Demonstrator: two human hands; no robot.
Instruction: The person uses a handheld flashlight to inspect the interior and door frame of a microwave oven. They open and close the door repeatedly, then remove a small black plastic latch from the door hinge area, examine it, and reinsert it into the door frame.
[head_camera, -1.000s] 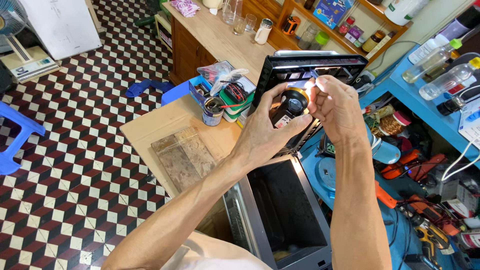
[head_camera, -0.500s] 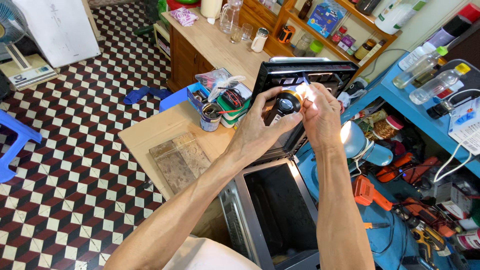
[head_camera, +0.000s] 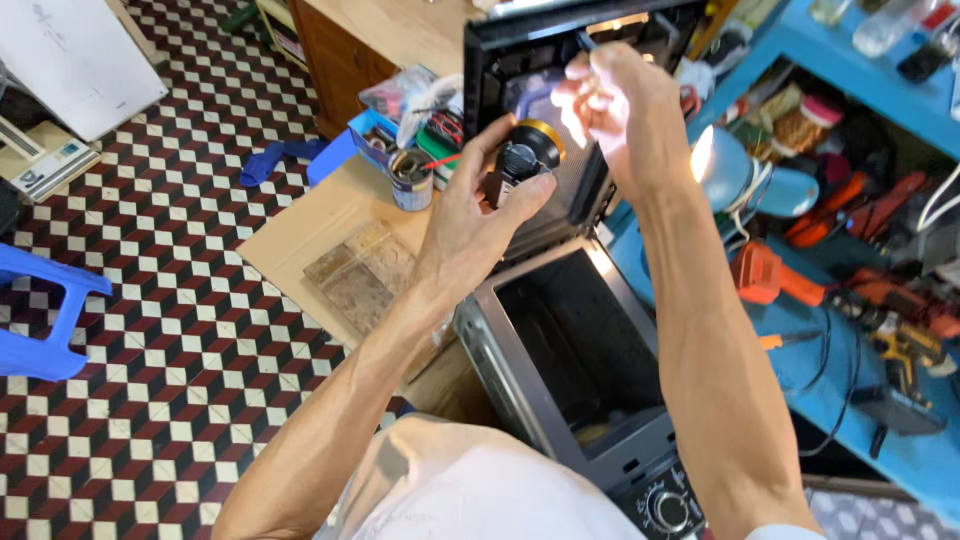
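My left hand (head_camera: 470, 215) grips a small black cylindrical part with a brass-coloured ring (head_camera: 527, 157), held up in front of the raised black door (head_camera: 478, 70) of a countertop oven (head_camera: 478, 335). Just above and right of the part, my right hand (head_camera: 620, 115) is apart from it, with its fingers drawn together. Lamp glare washes out the fingertips, so I cannot tell whether they pinch anything. The oven's dark cavity lies open below both forearms.
A tin can (head_camera: 410, 180) and a box of wires and parts (head_camera: 425, 110) stand on the wooden table (head_camera: 320, 225). A lit blue desk lamp (head_camera: 722, 165), an orange power tool (head_camera: 775, 278) and more tools crowd the blue bench at right. A blue stool (head_camera: 45, 320) stands on the checkered floor.
My right hand has come off the black part and lifted slightly up and right. The left hand alone keeps hold of the part. The view has shifted closer to the oven.
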